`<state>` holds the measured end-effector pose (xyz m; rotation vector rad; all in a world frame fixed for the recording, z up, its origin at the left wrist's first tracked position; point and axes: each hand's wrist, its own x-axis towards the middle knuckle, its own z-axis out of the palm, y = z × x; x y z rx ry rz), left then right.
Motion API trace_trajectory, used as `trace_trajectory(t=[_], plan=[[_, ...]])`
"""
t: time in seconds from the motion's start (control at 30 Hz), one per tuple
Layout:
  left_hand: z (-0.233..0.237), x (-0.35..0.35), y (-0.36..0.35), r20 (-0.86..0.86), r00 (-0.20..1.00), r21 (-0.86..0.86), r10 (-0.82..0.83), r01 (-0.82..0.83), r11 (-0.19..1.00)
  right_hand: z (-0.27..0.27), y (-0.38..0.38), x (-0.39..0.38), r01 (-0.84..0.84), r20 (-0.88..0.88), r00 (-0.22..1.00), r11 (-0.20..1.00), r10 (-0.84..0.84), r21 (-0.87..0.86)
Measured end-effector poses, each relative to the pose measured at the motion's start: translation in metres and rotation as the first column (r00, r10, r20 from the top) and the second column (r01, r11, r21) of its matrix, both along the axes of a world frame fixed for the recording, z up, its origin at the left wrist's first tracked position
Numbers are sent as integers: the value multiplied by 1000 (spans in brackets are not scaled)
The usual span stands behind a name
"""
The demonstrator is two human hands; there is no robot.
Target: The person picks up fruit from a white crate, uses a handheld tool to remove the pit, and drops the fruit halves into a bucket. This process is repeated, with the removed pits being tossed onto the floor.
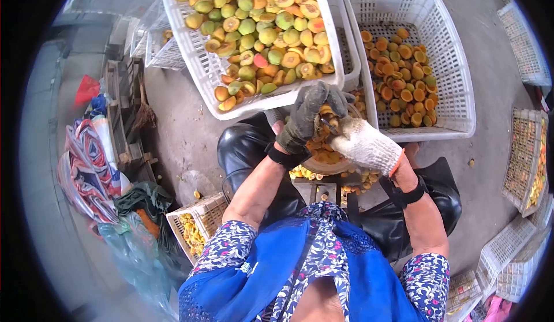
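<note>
My left hand (306, 117), in a dark dirty glove, is closed around a piece of fruit that is mostly hidden by the fingers. My right hand (363, 143), in a white knitted glove with an orange cuff, is closed on a small dark tool (328, 126) whose tip meets the fruit. Both hands nearly touch above a round bowl (323, 167) holding orange fruit pieces. Just beyond them, a tilted white crate (208, 79) holds many green, yellow and orange fruits, several cut open.
At the right, a white crate (450, 62) holds orange fruit halves. A small crate (216, 209) with yellow pieces stands at the lower left. Striped cloth (86, 166) and plastic sheeting (130, 253) lie left, beside wooden pallets (118, 108). More crates (522, 154) line the right edge.
</note>
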<state>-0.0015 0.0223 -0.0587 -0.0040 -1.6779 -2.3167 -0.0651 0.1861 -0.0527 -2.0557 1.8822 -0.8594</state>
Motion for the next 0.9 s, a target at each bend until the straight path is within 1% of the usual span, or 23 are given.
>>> trace_trajectory(t=[0.07,0.1,0.13,0.17,0.23,0.3,0.37,0.4,0.43,0.47,0.5,0.53,0.57,0.6,0.63,0.67,0.7,0.73,0.77,0.8,0.83,0.87,0.9], plan=[[5,5,-2,17,999,88,-47,45,995,-11,-8,8,77,267,963,984,-32,-159],[8,7,-1,32,994,189,-104,96,977,3,-13,11,74,266,963,984,-28,-163],[8,7,4,-2,994,312,-106,101,945,21,-15,13,19,828,502,960,-249,278],[12,10,6,0,995,310,-104,99,946,39,-14,13,-321,792,-179,796,-584,514],[24,14,8,72,994,253,-77,57,966,50,-11,13,-371,778,-243,796,-580,478],[27,6,-2,47,998,209,-45,34,977,48,-9,15,-229,814,-328,877,-479,424],[34,3,-17,145,901,-60,408,-404,913,41,-10,-3,-354,845,169,769,-508,533],[35,2,-33,311,852,133,422,-478,868,-16,-2,3,-30,662,730,958,-173,284],[43,-5,-36,310,852,132,422,-478,868,-67,3,11,36,58,998,986,-27,-161],[59,-16,-38,280,892,99,354,-394,914,-61,4,21,263,36,952,871,-304,415],[69,-21,-39,255,925,65,282,-308,949,-45,3,21,297,63,925,818,-374,492],[75,-20,-44,258,925,65,280,-306,950,-48,0,15,121,-91,992,883,-90,453],[84,-13,-56,172,948,-343,269,-199,918,-52,-2,8,-70,-249,948,894,197,442],[92,-6,-72,99,970,-698,220,-90,711,-52,-1,4,27,-12,1000,936,-24,350],[91,5,-102,261,918,-876,298,95,473,-51,1,0,154,245,943,948,-225,279],[80,21,-135,373,831,-927,413,315,204,-44,6,-9,11,-286,958,990,29,137],[69,45,-148,294,771,-928,565,371,-22,-36,7,-11,22,-287,958,991,17,134],[51,71,-171,221,826,-907,518,369,-201,-26,2,-11,66,190,972,938,-137,339],[44,85,-177,221,831,-907,511,368,-205,-10,-3,-9,-4,580,735,853,-351,522],[39,97,-178,206,825,-901,526,370,-228,43,-10,-13,-233,639,405,602,-654,764],[35,106,-179,193,817,-893,543,376,-248,22,-11,-8,-235,640,400,601,-656,764],[28,108,-180,198,818,-892,540,379,-247,-19,-13,3,-120,560,718,719,-413,684],[22,106,-182,230,788,-843,570,454,-288,-53,-17,10,-63,327,934,833,-145,549]])
